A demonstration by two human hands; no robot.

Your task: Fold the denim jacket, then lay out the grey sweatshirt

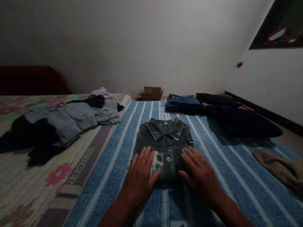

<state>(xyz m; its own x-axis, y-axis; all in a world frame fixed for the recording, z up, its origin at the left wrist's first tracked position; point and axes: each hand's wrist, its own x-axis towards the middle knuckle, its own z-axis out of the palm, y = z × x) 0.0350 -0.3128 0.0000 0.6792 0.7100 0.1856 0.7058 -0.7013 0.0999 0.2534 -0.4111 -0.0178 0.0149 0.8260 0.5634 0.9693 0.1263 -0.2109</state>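
Note:
A dark grey collared shirt (174, 144) with pale blotches lies folded into a neat rectangle, its collar pointing away from me. Buttons run down its middle, and a small black label sits at its right edge. My left hand (142, 173) lies flat on the shirt's left side, fingers stretched forward. On the opposite side my right hand (197, 171) rests the same way, palm down with fingers out. Neither hand grips the cloth. Underneath is a blue striped cover (118, 164); the shirt's near part is partly hidden by my hands.
Folded jeans (183, 103) and dark folded clothes (241, 121) lie at the far right. A brown garment (281, 167) is at the right edge. Loose grey and black clothes (78, 115) lie on a floral sheet (30, 179) at left. A cardboard box (151, 94) stands by the wall.

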